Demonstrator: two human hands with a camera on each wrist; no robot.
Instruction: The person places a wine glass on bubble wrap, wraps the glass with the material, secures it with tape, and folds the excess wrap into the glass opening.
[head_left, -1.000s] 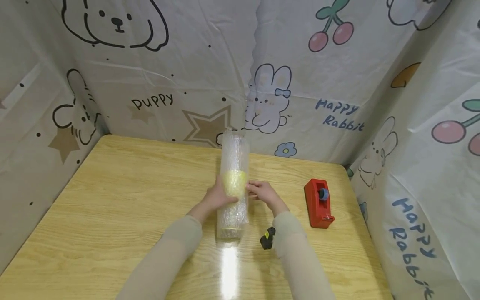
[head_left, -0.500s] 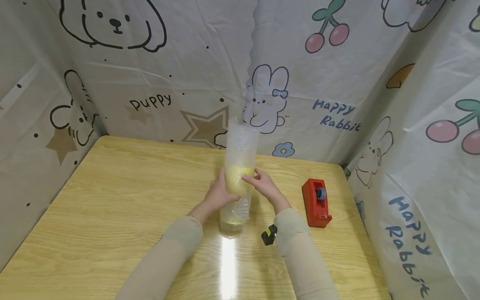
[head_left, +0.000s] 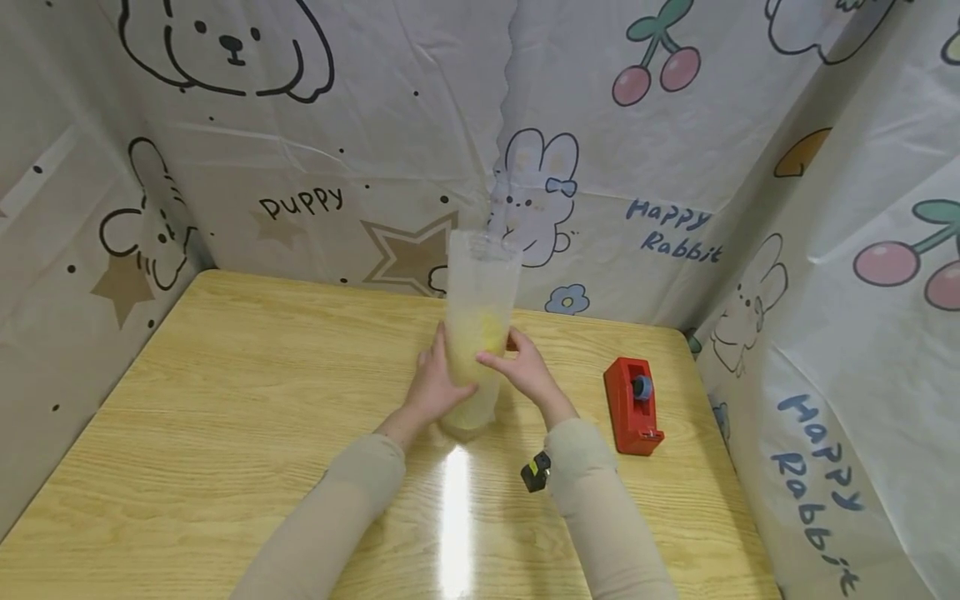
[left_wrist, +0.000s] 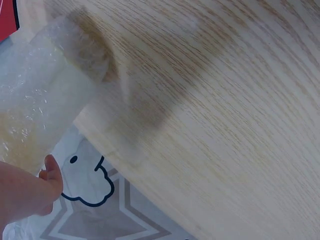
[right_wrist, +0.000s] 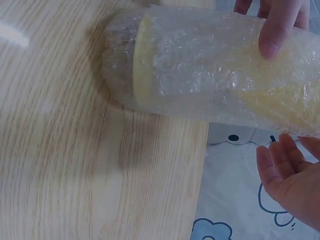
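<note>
A tall cylinder in bubble wrap (head_left: 480,283), with yellow showing through the wrap, stands nearly upright over the middle of the table. My left hand (head_left: 435,379) grips its left side, thumb across the front and the other fingers reaching behind. From the right, my right hand (head_left: 525,371) lays its thumb on the front of the wrap. The right wrist view has this hand's fingers (right_wrist: 287,157) loosely bent beside the wrapped cylinder (right_wrist: 190,60), not curled round it. In the left wrist view, part of the left hand (left_wrist: 30,192) shows below the wrap.
A red tape dispenser (head_left: 633,408) with a blue roll stands toward the table's right edge. A small black item with a yellow-green mark (head_left: 536,472) lies beside the right cuff. Printed sheets (head_left: 375,150) hang behind and at both sides of the wooden table (head_left: 247,400).
The wrapped cylinder's lower end has moved back, away from me, and it stands more upright. It has turned, showing less yellow. My right thumb has come from its side onto its front.
</note>
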